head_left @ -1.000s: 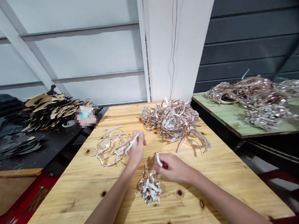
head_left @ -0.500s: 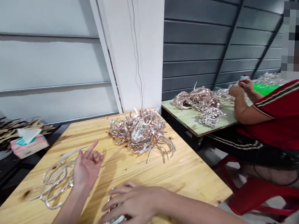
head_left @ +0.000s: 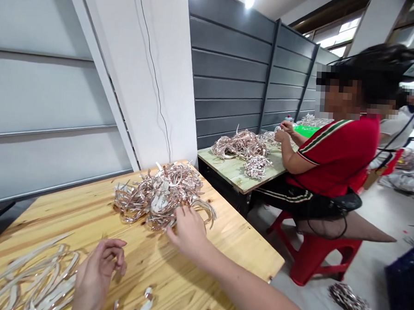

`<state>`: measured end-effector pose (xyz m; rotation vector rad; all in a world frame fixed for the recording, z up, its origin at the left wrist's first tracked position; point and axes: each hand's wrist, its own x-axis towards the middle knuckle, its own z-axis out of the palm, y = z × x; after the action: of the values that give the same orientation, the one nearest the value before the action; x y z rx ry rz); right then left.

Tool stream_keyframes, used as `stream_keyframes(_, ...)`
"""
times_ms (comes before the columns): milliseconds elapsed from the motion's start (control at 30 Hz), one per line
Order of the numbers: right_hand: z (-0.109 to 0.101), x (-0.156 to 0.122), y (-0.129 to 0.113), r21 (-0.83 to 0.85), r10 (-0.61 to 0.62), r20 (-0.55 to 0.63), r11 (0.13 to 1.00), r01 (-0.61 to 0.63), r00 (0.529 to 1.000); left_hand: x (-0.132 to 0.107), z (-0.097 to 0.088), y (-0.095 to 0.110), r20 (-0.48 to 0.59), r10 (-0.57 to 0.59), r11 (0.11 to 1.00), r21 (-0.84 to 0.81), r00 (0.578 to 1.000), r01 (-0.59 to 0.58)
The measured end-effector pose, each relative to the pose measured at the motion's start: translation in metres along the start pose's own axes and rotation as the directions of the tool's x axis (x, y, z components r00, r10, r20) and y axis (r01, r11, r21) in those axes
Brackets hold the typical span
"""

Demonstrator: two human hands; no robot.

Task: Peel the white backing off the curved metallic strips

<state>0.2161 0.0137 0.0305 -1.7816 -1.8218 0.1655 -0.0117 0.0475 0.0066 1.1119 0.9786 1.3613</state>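
Our right grip (head_left: 189,232) sits at the near edge of a tangled pile of copper-coloured metallic strips (head_left: 159,196), its fingers spread and touching the pile; we cannot tell whether it has hold of any strip. Our left grip (head_left: 98,274) is half curled, holding nothing we can see, just beside a loose bundle of pale strips (head_left: 37,275) at the near left of the pine surface (head_left: 243,249). A few white-backed scraps (head_left: 145,302) lie between our 2 grips, close to the surface's near edge. Beyond, 1 co-worker (head_left: 335,157) in a red shirt sits on a red plastic stool (head_left: 316,258), both hands (head_left: 282,131) raised over a green-topped surface (head_left: 227,172) bearing similar strips (head_left: 240,145). A heap of scraps (head_left: 350,302) lies on the floor.
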Motion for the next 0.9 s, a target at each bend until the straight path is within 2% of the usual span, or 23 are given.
stream_keyframes(67,0.005,0.005,0.009,-0.115,0.106,0.012,0.988,-0.104,0.994,-0.003,0.002,-0.005,0.028,-0.002,0.999,0.049,1.000,0.001)
stream_keyframes(100,0.007,0.007,0.011,-0.135,0.118,0.022,0.984,-0.114,0.993,-0.004,0.004,-0.007,0.040,-0.005,0.997,0.078,0.999,0.002)
stream_keyframes(300,0.007,0.010,0.017,-0.096,0.212,0.118,0.975,-0.201,0.970,-0.015,0.014,-0.013,0.148,-0.061,0.977,0.210,0.987,0.029)
stream_keyframes(433,0.009,0.007,0.017,-0.032,0.183,0.120,0.983,-0.180,0.976,-0.018,0.016,-0.017,0.146,-0.052,0.977,0.214,0.988,0.019)
stream_keyframes(533,0.014,0.006,0.014,0.051,0.131,0.162,0.989,-0.141,0.978,-0.015,0.014,-0.024,0.177,-0.050,0.965,0.263,0.983,0.002)
stream_keyframes(633,0.016,0.007,0.009,0.254,0.005,0.226,0.965,-0.064,0.974,-0.010,0.014,-0.028,0.230,-0.036,0.943,0.331,0.973,-0.044)
stream_keyframes(700,0.015,0.007,0.005,0.517,-0.114,0.257,0.855,-0.037,0.960,-0.009,0.015,-0.029,0.247,-0.008,0.924,0.371,0.969,-0.087)
stream_keyframes(767,0.014,0.003,0.001,0.760,-0.228,0.284,0.646,-0.074,0.931,-0.009,0.016,-0.028,0.314,0.005,0.899,0.413,0.949,-0.142)
stream_keyframes(833,0.012,-0.002,-0.004,0.878,-0.352,0.301,0.464,-0.114,0.886,-0.010,0.015,-0.027,0.436,0.014,0.877,0.427,0.900,-0.221)
stream_keyframes(900,0.011,-0.009,-0.010,0.927,-0.479,0.270,0.363,-0.091,0.835,-0.011,0.012,-0.027,0.527,0.033,0.845,0.438,0.849,-0.305)
